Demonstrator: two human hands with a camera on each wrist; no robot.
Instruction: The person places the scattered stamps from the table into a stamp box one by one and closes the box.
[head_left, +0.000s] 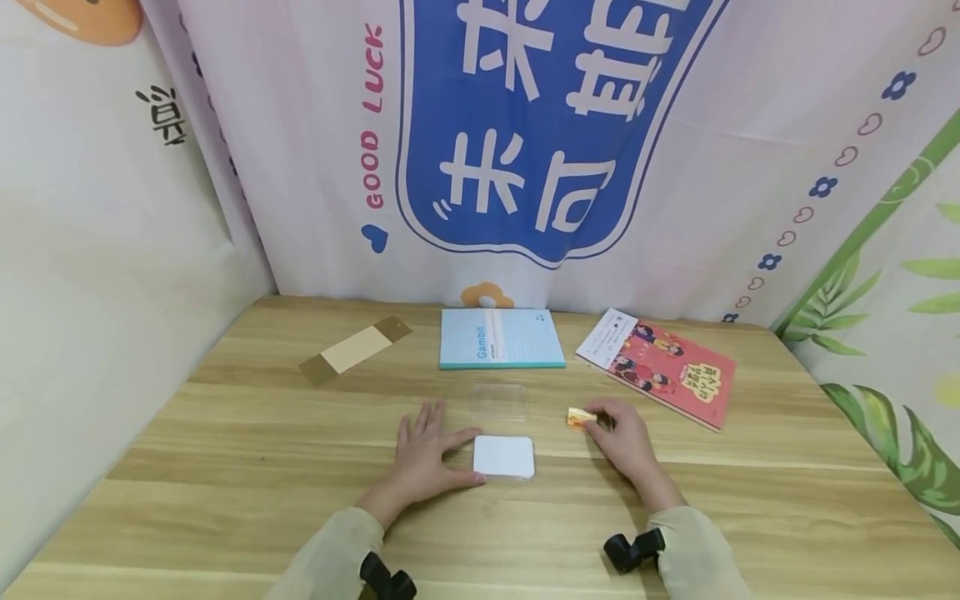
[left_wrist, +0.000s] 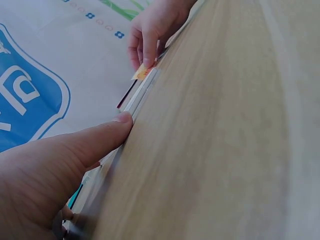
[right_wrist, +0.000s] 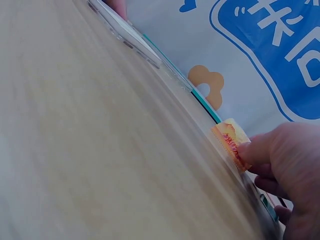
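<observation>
While the right hand [head_left: 621, 437] is pinching an orange packet [head_left: 577, 417] two o'clock from the white box [head_left: 503, 456], the spread left hand [head_left: 424, 458] is touching the box at nine; uneven pressure might be risking a skid.

A: Far edge of the table [head_left: 225, 517]?
B: Blue notebook [head_left: 525, 343] mid — "Gambit" cover. Red book [head_left: 675, 373] right, angled.
A: Far left?
B: Brown-and-cream strip [head_left: 356, 350], slanted. Printed curtain [head_left: 322, 167] behind — big blue emblem [head_left: 510, 229].
</observation>
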